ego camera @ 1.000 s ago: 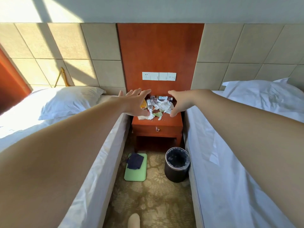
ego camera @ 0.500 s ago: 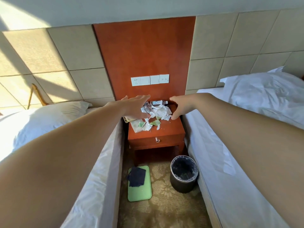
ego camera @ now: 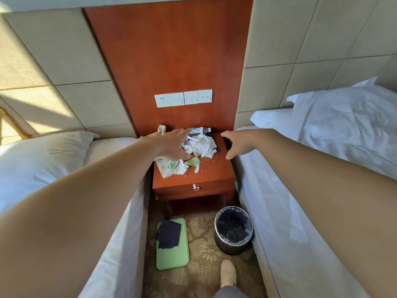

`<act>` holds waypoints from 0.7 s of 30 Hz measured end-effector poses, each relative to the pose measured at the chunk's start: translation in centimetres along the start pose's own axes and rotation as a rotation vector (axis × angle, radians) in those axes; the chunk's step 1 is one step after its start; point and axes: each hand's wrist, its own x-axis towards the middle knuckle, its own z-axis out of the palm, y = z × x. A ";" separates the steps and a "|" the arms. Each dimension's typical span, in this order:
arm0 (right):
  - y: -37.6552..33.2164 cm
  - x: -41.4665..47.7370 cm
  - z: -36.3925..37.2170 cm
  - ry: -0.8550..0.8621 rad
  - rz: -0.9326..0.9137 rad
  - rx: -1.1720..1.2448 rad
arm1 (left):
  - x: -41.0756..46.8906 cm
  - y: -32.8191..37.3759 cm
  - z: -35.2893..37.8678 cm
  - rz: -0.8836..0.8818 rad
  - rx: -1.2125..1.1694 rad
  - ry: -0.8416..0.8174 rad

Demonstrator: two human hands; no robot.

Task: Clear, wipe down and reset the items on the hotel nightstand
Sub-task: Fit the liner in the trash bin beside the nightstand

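litter covers the nightstand (ego camera: pixel 214 172) top: crumpled tissue (ego camera: pixel 200 145) lies between the 2 hands, green wrapper scraps (ego camera: pixel 193 161) sit just below the left hand (ego camera: pixel 171 146), and a water bottle (ego camera: pixel 198 130) lies on its side just beyond its fingertips. the left hand is spread wide, fingers straight, over the pile's left side, gripping nothing; whether the palm touches the paper i cannot tell. the right hand (ego camera: pixel 238 145) hovers at the pile's right, by the nightstand's edge, fingers loosely bent and empty. the step looks like gathering the rubbish. to do it well, bring both hands in from opposite sides, scoop the loose paper into 1 bundle and squeeze it so small scraps don't spill. the bin (ego camera: pixel 229 248) stands on the floor below the right hand, so the drop is short. take the bottle separately; it may roll. the dark cloth (ego camera: pixel 168 234), on the floor below the left hand, looks meant for wiping.
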 end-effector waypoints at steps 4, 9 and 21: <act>3.1 4.1 -1.9 0.000 -0.024 -0.004 | 5.3 0.3 0.2 -0.011 -0.037 -0.027; 6.8 10.3 -2.0 -0.043 -0.079 0.004 | 11.7 -0.1 2.7 -0.037 -0.119 -0.081; 12.7 25.3 11.1 -0.158 -0.082 0.178 | 21.2 -4.4 17.6 -0.173 -0.196 -0.309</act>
